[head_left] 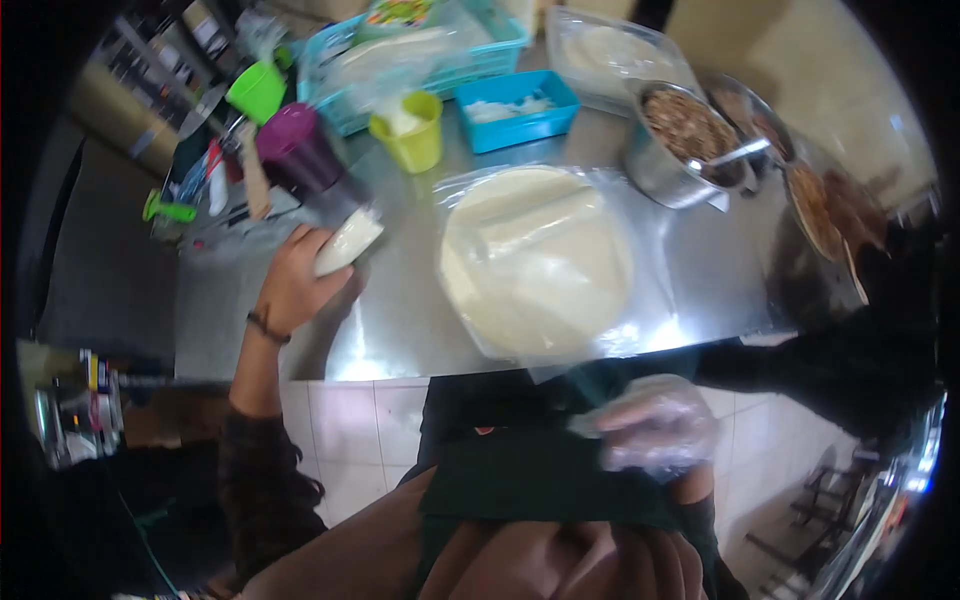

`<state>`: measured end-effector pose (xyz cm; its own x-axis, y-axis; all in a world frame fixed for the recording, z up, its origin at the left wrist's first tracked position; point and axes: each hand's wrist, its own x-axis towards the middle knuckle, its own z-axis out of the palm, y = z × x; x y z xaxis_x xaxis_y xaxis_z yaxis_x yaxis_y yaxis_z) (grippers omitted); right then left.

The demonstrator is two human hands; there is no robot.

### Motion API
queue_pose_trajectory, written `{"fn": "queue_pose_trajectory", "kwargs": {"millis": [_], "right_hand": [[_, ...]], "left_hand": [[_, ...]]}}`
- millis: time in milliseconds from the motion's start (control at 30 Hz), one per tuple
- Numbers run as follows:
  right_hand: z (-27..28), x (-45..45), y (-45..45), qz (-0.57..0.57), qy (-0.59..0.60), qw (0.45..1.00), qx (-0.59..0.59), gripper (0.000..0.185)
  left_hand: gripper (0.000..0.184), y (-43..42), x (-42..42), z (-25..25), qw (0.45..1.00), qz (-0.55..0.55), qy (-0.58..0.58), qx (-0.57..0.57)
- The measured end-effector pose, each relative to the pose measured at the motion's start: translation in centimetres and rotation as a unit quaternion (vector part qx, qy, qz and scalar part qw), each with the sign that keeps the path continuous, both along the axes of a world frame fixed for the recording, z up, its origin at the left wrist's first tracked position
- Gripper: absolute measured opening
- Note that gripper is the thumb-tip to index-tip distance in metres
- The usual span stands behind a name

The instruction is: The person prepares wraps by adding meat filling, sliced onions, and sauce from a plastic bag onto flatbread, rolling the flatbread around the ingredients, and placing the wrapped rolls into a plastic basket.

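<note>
My left hand [292,278] is closed around a short white roll [349,242] with a shiny surface, held over the left part of the steel table. My right hand [660,428] is in a loose clear plastic glove, low in front of the dark green apron [550,480] and just off the table's front edge. Its fingers look bent, but blur and crinkled plastic hide whether they hold anything. Between the hands, a stack of round, pale, thin wrappers [535,270] lies on the table, partly covered by clear plastic.
Along the back stand a purple container [298,148], a yellow cup [410,135], a turquoise basket [335,115] and a blue tray [515,138] with white pieces. A steel pot [660,170] of brown filling stands back right, near more bowls. A wooden-handled tool [255,175] lies at left.
</note>
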<state>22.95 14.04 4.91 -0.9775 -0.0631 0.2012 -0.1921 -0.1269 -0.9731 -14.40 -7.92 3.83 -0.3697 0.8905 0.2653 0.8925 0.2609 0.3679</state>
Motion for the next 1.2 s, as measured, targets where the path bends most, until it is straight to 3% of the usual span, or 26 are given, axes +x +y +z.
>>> {"fn": "queue_pose_trajectory", "kwargs": {"millis": [33,100,133,167,233,267,300,400,467,533,600,667,733,800,867,967,1000,1067,1133,1200], "right_hand": [[0.8,-0.6,-0.8,-0.032,0.008,0.999,0.033,0.039],[1.9,-1.5,-2.9,-0.076,-0.041,0.996,0.028,0.049],[2.1,-1.8,-3.8,-0.085,-0.097,0.992,-0.010,0.057],[2.0,-2.4,-4.9,-0.096,-0.100,0.990,-0.009,0.057],[1.3,-3.2,-6.7,-0.239,-0.050,0.960,-0.138,0.070],[1.1,-2.8,-7.0,-0.243,-0.054,0.959,-0.137,0.070],[0.9,-2.4,-7.2,-0.272,-0.035,0.942,-0.194,0.068],[0.4,-0.4,-7.0,-0.361,-0.054,0.885,-0.289,0.055],[-0.4,1.9,-6.6,-0.353,-0.051,0.865,-0.354,0.053],[-0.4,3.9,-6.0,-0.342,-0.077,0.845,-0.403,0.066],[-1.4,6.2,-4.9,-0.276,-0.146,0.853,-0.419,0.068],[-0.3,6.0,-5.2,-0.292,-0.161,0.861,-0.384,0.071],[0.8,5.0,-4.6,-0.207,-0.240,0.871,-0.376,0.056],[-0.3,2.7,-4.1,-0.200,-0.213,0.900,-0.323,0.061],[-0.9,0.0,-3.3,-0.335,-0.224,0.880,-0.251,0.064],[-7.4,-5.6,-1.4,-0.449,-0.081,0.845,-0.280,0.064],[-7.5,-6.9,-1.2,-0.480,-0.095,0.862,-0.136,0.068],[-6.9,-8.0,-0.9,-0.492,-0.102,0.864,0.012,0.074],[-4.4,-7.5,-1.1,-0.367,-0.199,0.885,-0.207,0.090],[-5.0,-8.6,-1.3,-0.399,-0.230,0.855,-0.239,0.076]], "left_hand": [[0.035,0.5,1.2,1.0,1.000,-0.021,0.004,0.003],[0.034,1.3,4.5,3.4,0.990,-0.006,-0.134,0.033],[0.035,2.0,6.7,3.3,0.951,-0.023,-0.290,0.101],[0.037,3.2,9.5,4.5,0.921,-0.057,-0.366,0.123],[0.042,5.8,14.4,6.1,0.940,-0.131,-0.290,0.124],[0.047,6.9,16.2,6.0,0.954,-0.181,-0.194,0.139],[0.048,7.8,18.6,6.5,0.933,-0.171,-0.301,0.104],[0.046,9.7,21.7,4.7,0.894,-0.280,-0.328,0.120],[0.044,9.4,21.0,4.3,0.914,-0.255,-0.273,0.158],[0.042,8.0,19.8,3.4,0.962,-0.137,-0.149,0.182],[0.041,6.6,20.4,1.0,0.982,-0.107,-0.055,0.148],[0.037,6.3,21.4,-0.9,0.986,-0.071,-0.024,0.146],[0.032,6.3,21.7,-2.2,0.989,-0.032,0.008,0.144],[0.023,7.1,21.1,-2.7,0.981,-0.010,-0.118,0.156],[0.016,7.4,20.9,-2.5,0.977,-0.040,-0.102,0.181],[0.012,7.3,21.2,-2.3,0.970,-0.043,-0.114,0.212],[0.013,7.3,21.3,-2.0,0.970,-0.037,-0.107,0.213],[0.015,7.2,21.2,-1.9,0.971,-0.023,-0.095,0.216],[0.016,7.1,21.1,-2.6,0.970,-0.063,-0.066,0.224],[0.018,7.1,20.8,-3.4,0.968,-0.075,-0.053,0.233]]}}
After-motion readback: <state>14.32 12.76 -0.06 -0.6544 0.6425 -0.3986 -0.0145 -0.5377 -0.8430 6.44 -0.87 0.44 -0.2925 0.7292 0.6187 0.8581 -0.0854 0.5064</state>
